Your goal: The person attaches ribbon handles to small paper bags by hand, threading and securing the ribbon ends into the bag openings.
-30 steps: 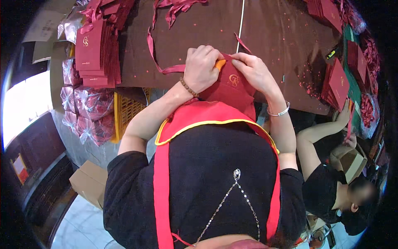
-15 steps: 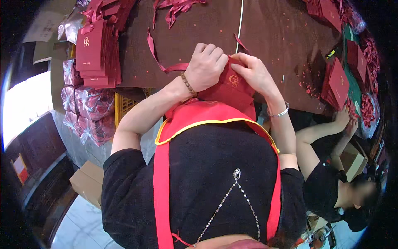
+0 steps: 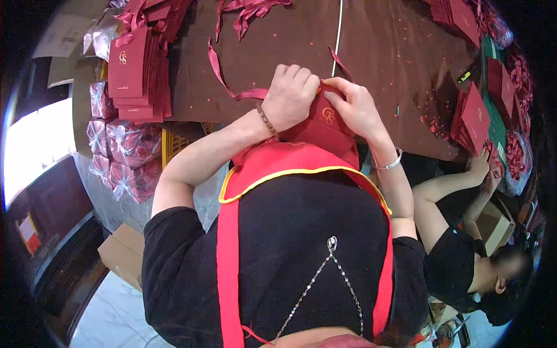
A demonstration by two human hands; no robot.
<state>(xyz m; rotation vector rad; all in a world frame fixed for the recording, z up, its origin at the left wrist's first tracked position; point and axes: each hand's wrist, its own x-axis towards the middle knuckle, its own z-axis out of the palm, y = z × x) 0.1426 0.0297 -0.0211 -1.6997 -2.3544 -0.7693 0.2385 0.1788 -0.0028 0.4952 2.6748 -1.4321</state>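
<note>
A dark red paper gift bag (image 3: 328, 120) with a gold emblem lies against my red apron at the table's near edge. My left hand (image 3: 292, 95) is closed in a fist at the bag's upper left edge; its fingertips are hidden. My right hand (image 3: 355, 109) pinches the top edge of the same bag between thumb and fingers. A red ribbon (image 3: 218, 68) curves over the table and runs behind my left wrist. Just beyond my right fingers, a short ribbon end (image 3: 341, 62) sticks up.
Stacked red bags (image 3: 129, 72) stand at the left table edge, above plastic-wrapped red bundles (image 3: 134, 145). Loose ribbons (image 3: 252, 13) lie at the far side. A co-worker's hands (image 3: 488, 171) are at right, near more bags (image 3: 474, 119). A white cord (image 3: 339, 29) crosses the brown tabletop (image 3: 394, 52).
Both hands keep their grip at the bag's top, with slight finger shifts. My right thumb has moved a little along the edge. The whole view has shifted slightly.
</note>
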